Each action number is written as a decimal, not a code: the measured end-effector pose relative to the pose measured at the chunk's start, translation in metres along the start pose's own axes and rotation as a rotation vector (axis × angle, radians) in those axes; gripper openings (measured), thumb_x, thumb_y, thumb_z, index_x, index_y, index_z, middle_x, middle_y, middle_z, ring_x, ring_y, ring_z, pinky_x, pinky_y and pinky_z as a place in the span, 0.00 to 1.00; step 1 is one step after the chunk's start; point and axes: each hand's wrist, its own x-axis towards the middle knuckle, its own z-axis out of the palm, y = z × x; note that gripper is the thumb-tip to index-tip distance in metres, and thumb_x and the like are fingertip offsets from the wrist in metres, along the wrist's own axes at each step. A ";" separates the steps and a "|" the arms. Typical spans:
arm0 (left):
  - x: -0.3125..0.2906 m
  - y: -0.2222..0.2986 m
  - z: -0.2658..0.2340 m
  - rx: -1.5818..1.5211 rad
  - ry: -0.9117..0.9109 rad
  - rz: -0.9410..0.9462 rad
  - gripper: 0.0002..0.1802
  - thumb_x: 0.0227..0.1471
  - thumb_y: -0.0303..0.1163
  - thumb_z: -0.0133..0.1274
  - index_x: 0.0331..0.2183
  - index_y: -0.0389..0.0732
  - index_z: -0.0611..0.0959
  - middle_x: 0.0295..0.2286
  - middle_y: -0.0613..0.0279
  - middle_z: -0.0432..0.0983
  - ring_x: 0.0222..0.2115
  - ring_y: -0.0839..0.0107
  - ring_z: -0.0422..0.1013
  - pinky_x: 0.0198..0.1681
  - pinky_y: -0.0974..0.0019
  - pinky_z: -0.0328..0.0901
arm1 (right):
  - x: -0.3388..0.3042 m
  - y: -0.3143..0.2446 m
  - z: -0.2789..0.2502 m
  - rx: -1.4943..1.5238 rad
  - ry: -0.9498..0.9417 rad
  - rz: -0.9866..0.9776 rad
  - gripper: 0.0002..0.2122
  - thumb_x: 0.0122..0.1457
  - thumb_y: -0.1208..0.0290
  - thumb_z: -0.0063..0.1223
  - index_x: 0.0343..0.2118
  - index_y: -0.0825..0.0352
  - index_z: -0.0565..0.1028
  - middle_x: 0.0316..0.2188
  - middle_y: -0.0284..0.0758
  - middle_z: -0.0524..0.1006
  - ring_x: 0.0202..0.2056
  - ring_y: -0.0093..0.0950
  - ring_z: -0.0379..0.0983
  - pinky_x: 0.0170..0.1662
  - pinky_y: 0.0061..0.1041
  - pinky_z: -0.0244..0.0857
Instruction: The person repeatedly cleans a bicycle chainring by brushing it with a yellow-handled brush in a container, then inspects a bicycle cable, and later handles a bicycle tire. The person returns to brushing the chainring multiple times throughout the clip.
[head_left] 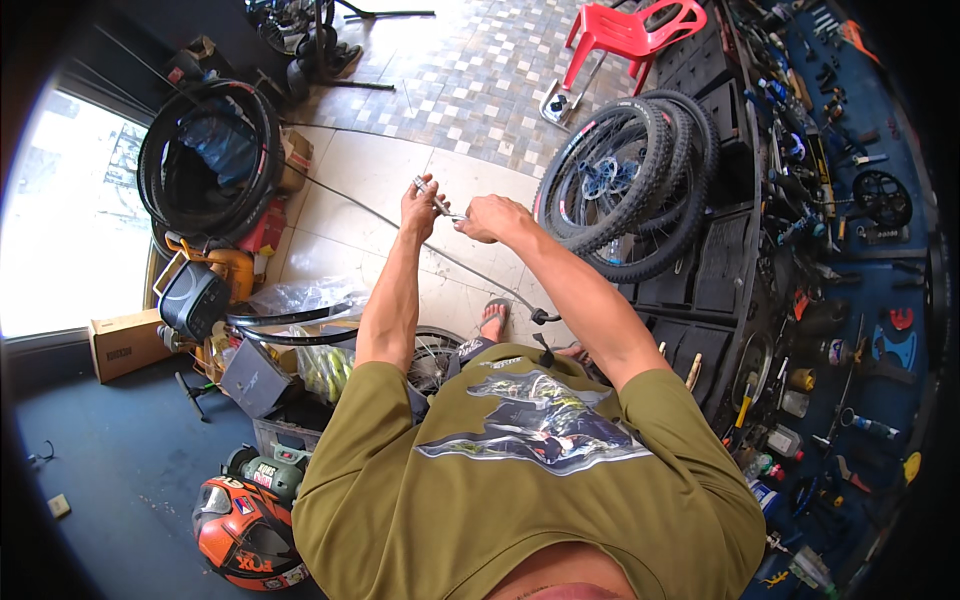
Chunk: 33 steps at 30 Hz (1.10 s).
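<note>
Out in front of me, both forearms reach over the pale tiled floor. My left hand (420, 208) is closed around a slim silver metal part (441, 207), whose upper end pokes out past the fingers. To its right, my right hand (492, 218) is closed with its fingertips at the part's other end, by a short shiny piece. The fingers hide whether that piece is a separate tool. A dark hose (470, 272) runs below both hands and ends near my right forearm.
Mountain bike wheels with tyres (640, 180) lean at the right, below a red plastic chair (640, 38). Tools hang on the blue wall panel (870, 270). Stacked tyres (150, 170), a cardboard box (128, 345) and an orange helmet (240, 535) are on the left.
</note>
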 end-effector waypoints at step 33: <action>-0.023 0.003 0.024 0.362 -0.230 0.087 0.24 0.57 0.30 0.56 0.54 0.44 0.69 0.34 0.60 0.78 0.33 0.71 0.75 0.32 0.67 0.70 | 0.001 0.013 -0.039 -0.090 0.210 0.037 0.17 0.61 0.56 0.53 0.45 0.62 0.81 0.47 0.41 0.80 0.51 0.39 0.76 0.52 0.35 0.71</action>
